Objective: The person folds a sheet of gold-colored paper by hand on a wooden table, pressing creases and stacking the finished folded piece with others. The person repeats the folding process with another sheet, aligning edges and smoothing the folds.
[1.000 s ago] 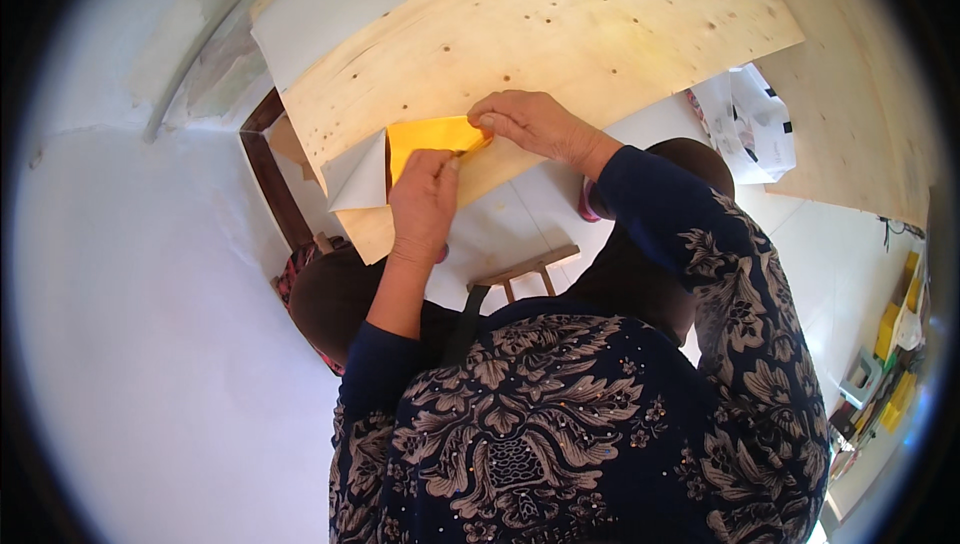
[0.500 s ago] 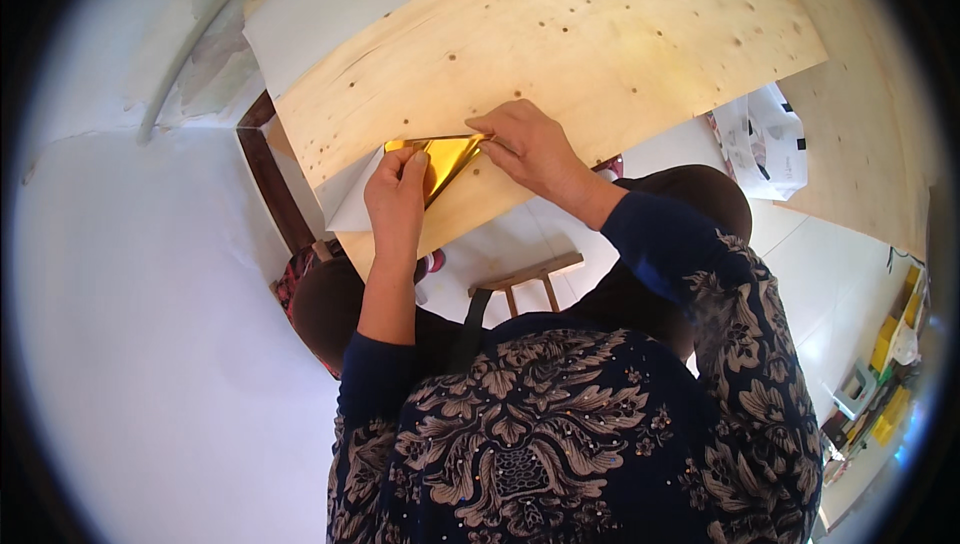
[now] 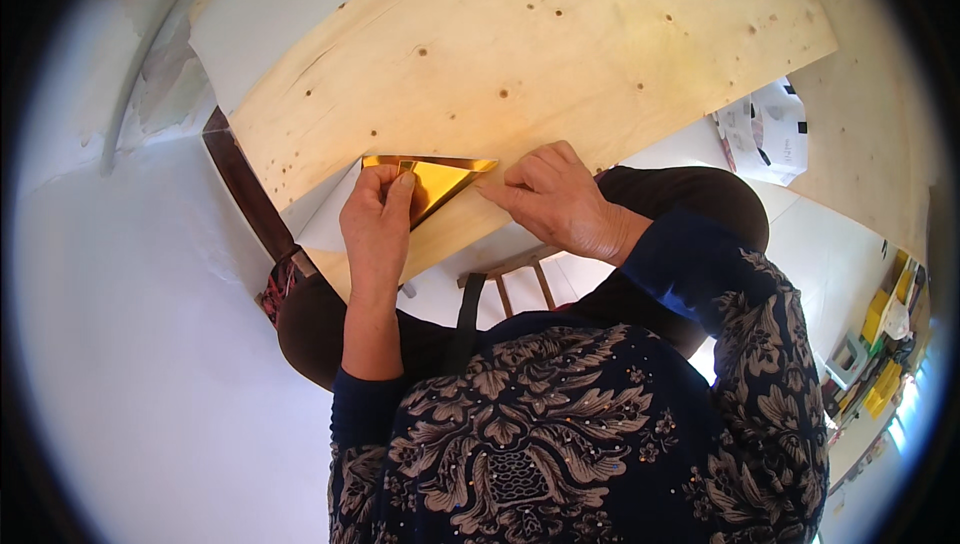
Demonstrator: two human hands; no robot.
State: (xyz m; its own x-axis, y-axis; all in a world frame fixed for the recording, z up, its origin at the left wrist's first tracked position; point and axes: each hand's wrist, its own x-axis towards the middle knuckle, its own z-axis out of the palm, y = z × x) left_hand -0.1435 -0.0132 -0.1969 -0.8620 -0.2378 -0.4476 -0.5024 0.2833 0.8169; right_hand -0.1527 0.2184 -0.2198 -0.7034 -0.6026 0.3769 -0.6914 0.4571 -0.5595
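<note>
A shiny gold foil sheet (image 3: 436, 185), folded into a pointed triangle, lies near the front left edge of a pale plywood board (image 3: 560, 134). My left hand (image 3: 378, 219) is closed on the foil's left part, pinching it between thumb and fingers. To the right of the foil's tip is my right hand (image 3: 562, 196), its fingers curled in and its thumb reaching toward the foil's lower edge. Nothing shows in that hand's grasp. Partly behind my left hand, a white sheet (image 3: 330, 212) sticks out at the board's edge.
A larger pale sheet (image 3: 275, 19) covers the board's far left corner. Below the board stands a wooden stool (image 3: 520, 272) between my knees. A white plastic bag (image 3: 768, 134) is on the right, and several yellow and grey items (image 3: 850, 359) lie along the right side.
My right hand has let go of the foil's right tip and shifted right and down. The left hand keeps its pinch; the view has shifted slightly.
</note>
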